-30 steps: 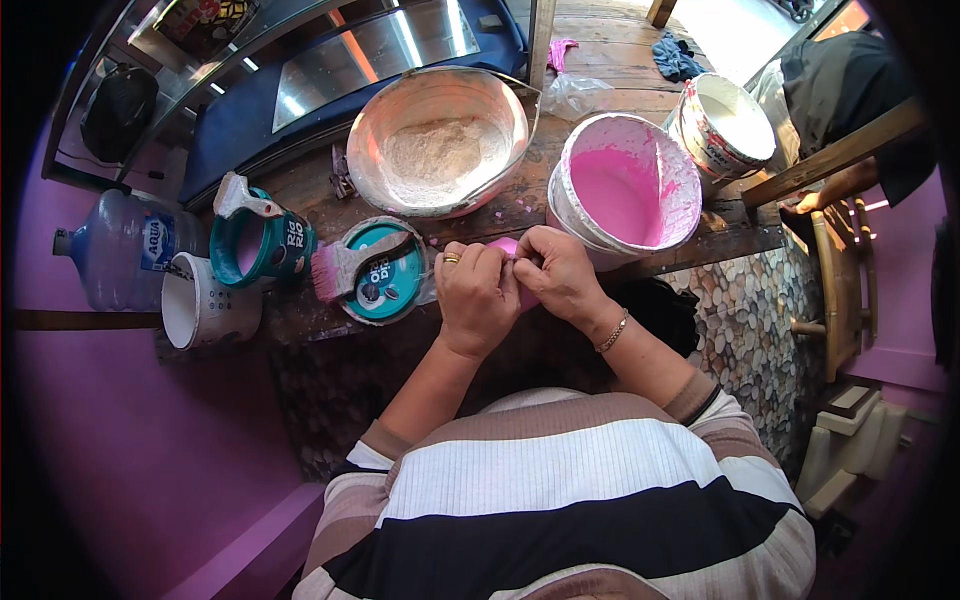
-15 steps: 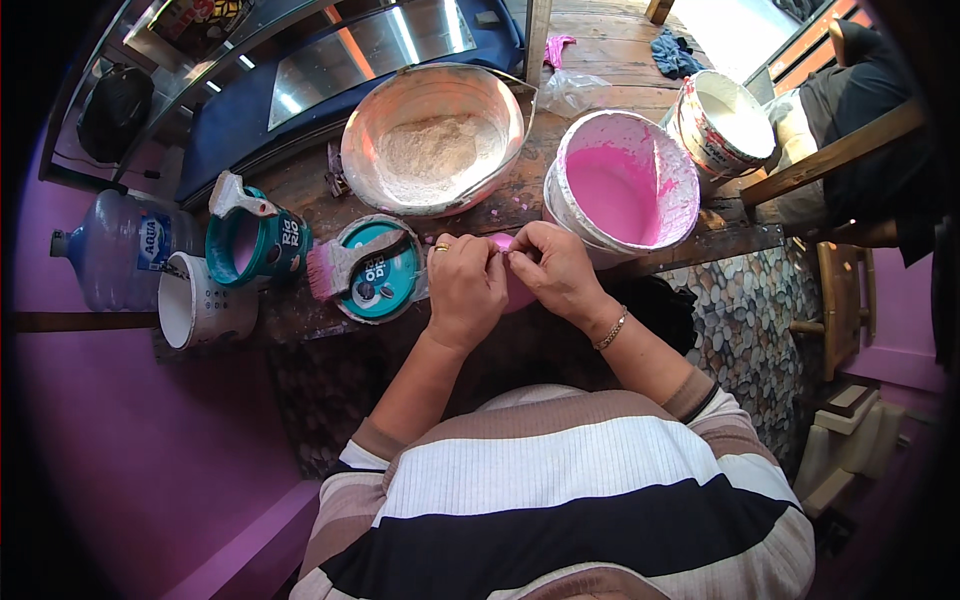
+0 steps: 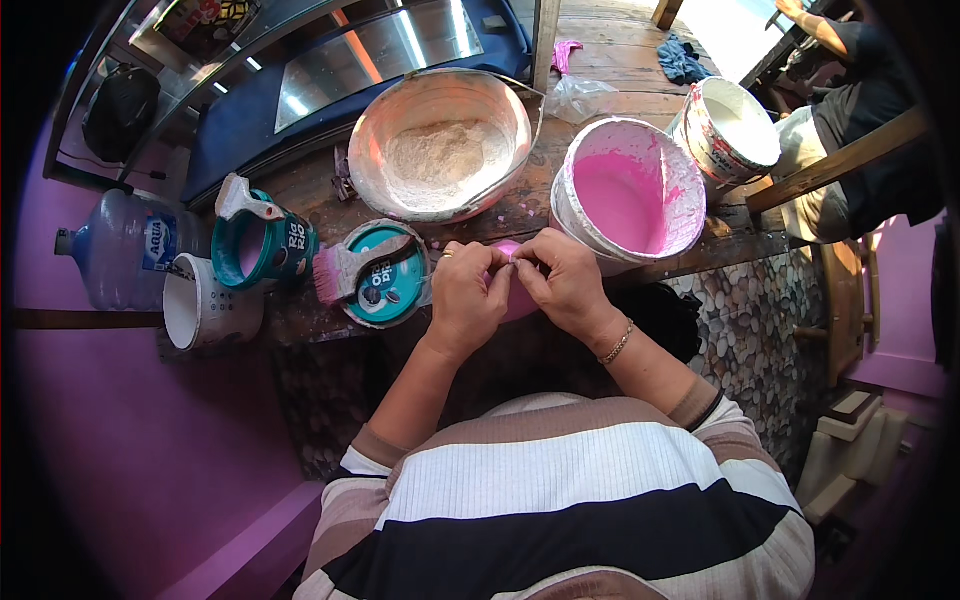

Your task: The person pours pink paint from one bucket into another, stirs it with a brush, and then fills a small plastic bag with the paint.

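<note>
Two hands meet at the edge of the wooden table [image 3: 640, 70], fingertips pressed together on one small pink object [image 3: 510, 296] held between them. The left hand [image 3: 466, 298] wears a ring and pinches from its side; the right hand [image 3: 566, 283], with a thin bracelet at the wrist, pinches from the other, thumb and forefinger closed on the top end. What the pink thing is I cannot tell, since most of it is hidden by the fingers. It seems to run away from the person, its near end showing below the knuckles and its far end reaching toward the table edge, so both hands are equally near it.

Just left of the left hand lies a teal lid [image 3: 388, 285] with a pink-bristled brush [image 3: 345, 272] resting across it. Beyond that stand a teal tin [image 3: 262, 248] and a white cup [image 3: 205, 306]. Just beyond the right hand sits a white bucket of pink paint [image 3: 625, 190], and farther back a metal basin of pale powder [image 3: 440, 155].
</note>
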